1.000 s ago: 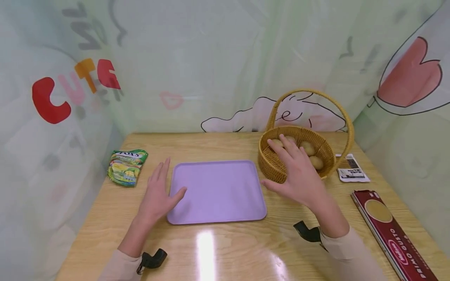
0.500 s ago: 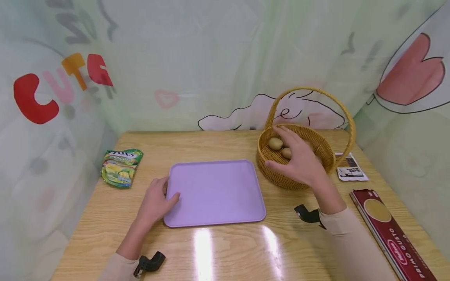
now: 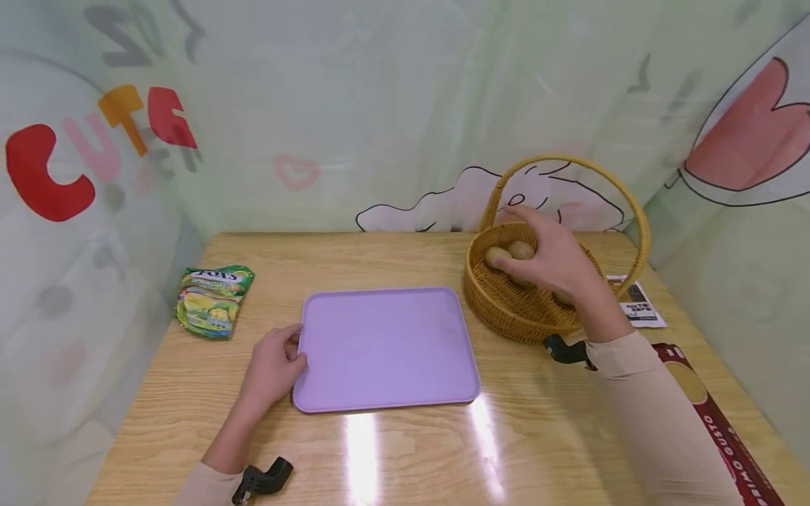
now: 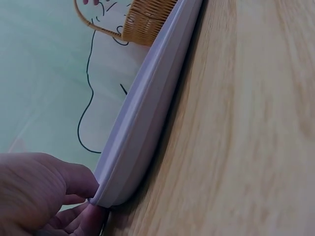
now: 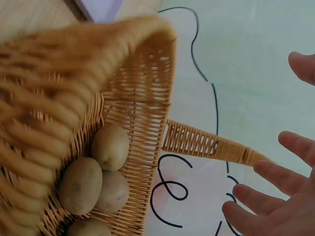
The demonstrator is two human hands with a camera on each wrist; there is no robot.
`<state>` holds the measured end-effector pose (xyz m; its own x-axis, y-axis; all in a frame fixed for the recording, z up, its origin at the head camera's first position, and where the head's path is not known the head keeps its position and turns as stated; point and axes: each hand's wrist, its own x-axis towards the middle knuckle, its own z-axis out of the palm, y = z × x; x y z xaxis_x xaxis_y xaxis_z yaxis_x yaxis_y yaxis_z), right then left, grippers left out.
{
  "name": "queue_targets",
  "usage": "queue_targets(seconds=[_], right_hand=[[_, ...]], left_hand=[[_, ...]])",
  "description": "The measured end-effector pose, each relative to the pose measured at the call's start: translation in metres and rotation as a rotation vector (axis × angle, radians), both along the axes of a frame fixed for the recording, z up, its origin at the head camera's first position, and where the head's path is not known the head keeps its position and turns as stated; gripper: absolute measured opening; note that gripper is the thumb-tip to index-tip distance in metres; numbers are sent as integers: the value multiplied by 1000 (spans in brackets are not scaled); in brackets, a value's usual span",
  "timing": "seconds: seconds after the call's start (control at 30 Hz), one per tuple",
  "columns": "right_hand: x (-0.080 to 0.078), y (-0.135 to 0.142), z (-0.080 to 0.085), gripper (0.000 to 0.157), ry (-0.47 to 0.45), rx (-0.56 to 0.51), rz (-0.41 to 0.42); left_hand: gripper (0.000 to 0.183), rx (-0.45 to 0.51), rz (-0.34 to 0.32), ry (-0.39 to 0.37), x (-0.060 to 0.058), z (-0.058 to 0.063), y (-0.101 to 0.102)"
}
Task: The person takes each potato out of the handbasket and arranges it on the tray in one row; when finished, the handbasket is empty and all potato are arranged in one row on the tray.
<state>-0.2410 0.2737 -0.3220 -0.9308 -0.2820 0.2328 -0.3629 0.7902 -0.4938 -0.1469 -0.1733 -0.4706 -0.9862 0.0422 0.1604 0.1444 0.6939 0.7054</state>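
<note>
My left hand (image 3: 268, 369) pinches the left rim of a lilac rectangular tray (image 3: 386, 351) lying on the wooden table. In the left wrist view, thumb and fingers clasp the corner of the tray (image 4: 135, 132) from above and below. My right hand (image 3: 557, 256) hovers over a round wicker basket (image 3: 496, 318) with a tall hooped handle. Its fingers are spread and hold nothing, as the right wrist view shows. Inside the basket lie several potatoes (image 5: 81, 186), partly hidden by my right hand in the head view.
A green Fox's candy bag (image 3: 214, 302) lies at the far left. Right of the basket is a small white packet (image 3: 642, 309), with a long dark-red Primo Gusto box (image 3: 718, 425) nearer the front. Printed curtains (image 3: 354, 119) close off the back and sides.
My left hand has come down onto the tray's left edge and taken hold of it. The right hand has shifted slightly right and farther over the basket, staying spread.
</note>
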Motion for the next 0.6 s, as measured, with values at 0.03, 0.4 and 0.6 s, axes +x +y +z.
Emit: queue_targets(seconds=[0.03, 0.4, 0.6], right_hand=[[-3, 0, 1, 88, -20, 6, -6], [-35, 9, 2, 77, -126, 57, -27], [-48, 14, -3, 70, -184, 54, -48]], left_hand=[[50, 8, 2, -5, 0, 0, 0], [49, 46, 5, -9, 2, 0, 0], [49, 54, -9, 7, 2, -3, -2]])
